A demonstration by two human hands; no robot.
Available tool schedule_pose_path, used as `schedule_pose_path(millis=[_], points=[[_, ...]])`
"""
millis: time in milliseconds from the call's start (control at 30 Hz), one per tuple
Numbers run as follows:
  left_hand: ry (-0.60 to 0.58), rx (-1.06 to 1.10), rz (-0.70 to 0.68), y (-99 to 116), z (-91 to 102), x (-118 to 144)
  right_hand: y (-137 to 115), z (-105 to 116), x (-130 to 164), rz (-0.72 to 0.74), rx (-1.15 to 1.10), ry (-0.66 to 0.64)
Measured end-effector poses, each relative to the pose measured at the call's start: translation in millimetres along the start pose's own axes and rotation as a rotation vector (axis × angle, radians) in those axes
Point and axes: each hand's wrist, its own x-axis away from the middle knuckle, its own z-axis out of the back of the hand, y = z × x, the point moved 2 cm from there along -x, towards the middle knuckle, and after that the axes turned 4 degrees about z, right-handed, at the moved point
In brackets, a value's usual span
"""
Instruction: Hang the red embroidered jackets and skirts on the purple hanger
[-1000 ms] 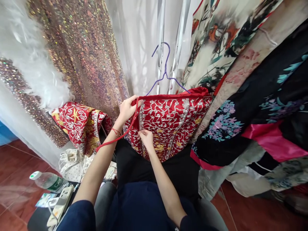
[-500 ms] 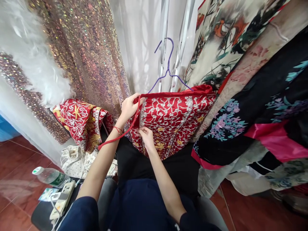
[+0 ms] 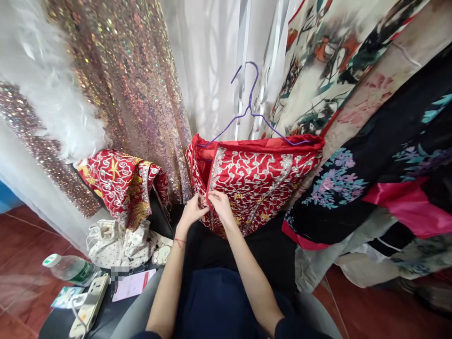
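A red skirt with silver and gold embroidery lies across my lap, its red waistband along the top. A purple wire hanger stands up out of the waistband, its lower bar partly inside. My left hand and my right hand meet at the skirt's front opening. Fingertips of both are pinched on its edge, where a thin red cord or piping runs down between them. What exactly each fingertip grips is partly hidden. Left of the edge, the opening gapes and shows dark red inside.
Another red embroidered piece lies to the left, above a spotted white cloth bag. A plastic bottle, a power strip and a pink card rest on a black seat. Sequined fabric and a black floral garment hang at either side.
My left hand has come down from the waistband's left corner to beside my right hand. The red cord no longer lies over my left forearm. The opening's edge now shows more fully.
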Motion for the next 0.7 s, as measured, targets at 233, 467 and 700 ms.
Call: schedule_pose_path(millis=[233, 467, 700], points=[[-0.035, -0.215, 0.141, 24.7, -46.4, -10.0, -33.7, -15.1, -23.0, 0.12, 0.063, 0.087], [-0.012, -0.254, 0.139, 36.5, -57.3, -3.7, -79.1, -46.7, -64.2, 0.309, 0.048, 0.211], [0.142, -0.225, 0.026, 54.0, -9.8, -32.7, -66.5, -31.6, -54.2, 0.268, 0.083, 0.102]])
